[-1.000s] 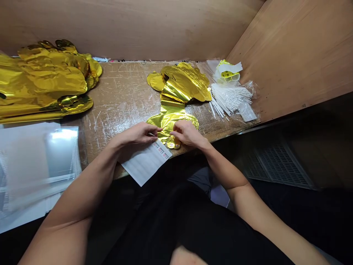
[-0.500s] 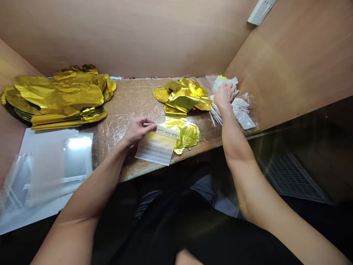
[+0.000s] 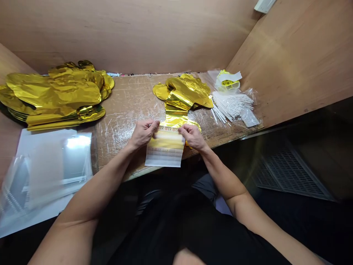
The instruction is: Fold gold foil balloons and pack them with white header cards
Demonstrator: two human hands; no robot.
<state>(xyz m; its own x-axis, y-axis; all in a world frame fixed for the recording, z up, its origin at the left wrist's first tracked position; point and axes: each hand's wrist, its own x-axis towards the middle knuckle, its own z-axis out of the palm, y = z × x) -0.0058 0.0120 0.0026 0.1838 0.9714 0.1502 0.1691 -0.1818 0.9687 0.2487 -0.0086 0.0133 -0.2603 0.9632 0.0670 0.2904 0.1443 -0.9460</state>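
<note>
A translucent plastic bag (image 3: pixel 164 156) with a printed strip of CE marks along its top hangs flat over the table's front edge. My left hand (image 3: pixel 143 134) is closed, thumb against fingers, on its upper left corner. At the upper right corner my right hand (image 3: pixel 194 136) pinches the bag in the same way. Whether a thin straw is also in either hand, I cannot tell. Behind the bag lies a gold foil balloon (image 3: pixel 176 117), flat and partly covered by it. More flat gold foil balloons (image 3: pixel 190 90) are stacked just beyond.
A large pile of gold foil balloons (image 3: pixel 55 92) lies on the left, above a stack of clear plastic sleeves (image 3: pixel 77 158). White straws (image 3: pixel 231 103) spread over a plastic bag at the right, near a yellow and white strip (image 3: pixel 228 79). Wooden panels (image 3: pixel 132 36) enclose the table.
My right hand has moved from the straws and strip at the right back to the bag and grips its right corner. The bag has shifted slightly right and is held level.
</note>
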